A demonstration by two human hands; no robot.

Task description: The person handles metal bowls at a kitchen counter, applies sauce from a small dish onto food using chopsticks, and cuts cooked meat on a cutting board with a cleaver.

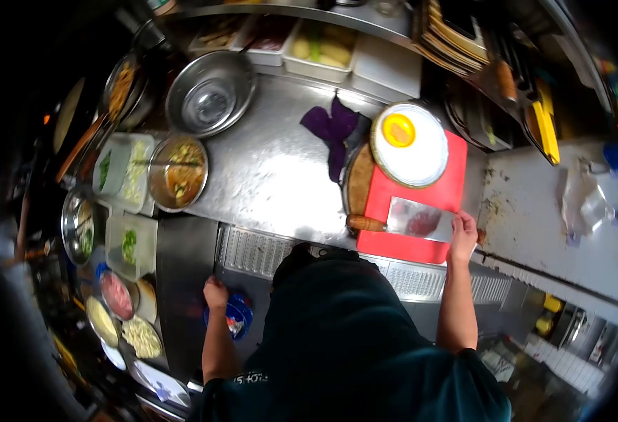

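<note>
On the red cutting board (393, 243) lies a cleaver (421, 220) with a wide steel blade, its wooden handle pointing left. My right hand (463, 235) is closed at the right end of the blade; a brown wooden bit sticks out beyond the fingers, and what it belongs to is unclear. Above the blade a white round tub (421, 160) with a yellow-orange dish (399, 131) on top rests on the board. My left hand (215, 292) hangs low at the left with curled fingers, nothing visible in it, beside a blue bin (238, 316).
A dark purple cloth (333, 130) lies on the steel counter (259, 176). Steel bowls (212, 93) and a pot of soupy food (178, 174) stand at the left, near tubs of chopped vegetables (130, 246). A round wooden block (359, 184) sits under the board. Trays (319, 50) line the back.
</note>
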